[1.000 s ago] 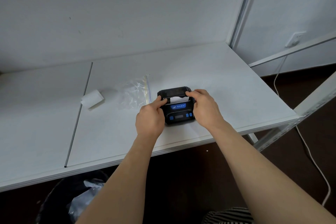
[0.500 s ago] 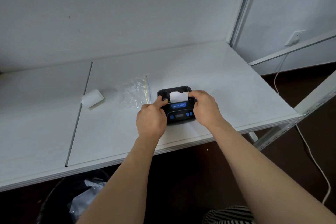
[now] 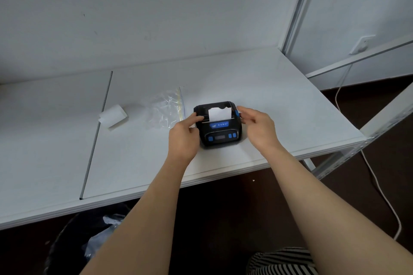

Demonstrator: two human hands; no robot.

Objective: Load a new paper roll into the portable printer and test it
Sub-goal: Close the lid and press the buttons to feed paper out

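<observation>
Now that the lid has closed over a torn white paper strip (image 3: 219, 114), the left hand (image 3: 184, 135) still steadies the small black plastic printer (image 3: 220, 127) while the right hand (image 3: 259, 127) has let go and hangs open, so testing seems next.

Portable printer (image 3: 220, 128): black, squat body with blue buttons and a blue label on its near face, resting flat near the counter's front edge. A short white paper strip (image 3: 219, 114), ragged along its top, stands out of its slot. Paper roll (image 3: 113, 116): small, white, lying on its side well apart to the left.
</observation>
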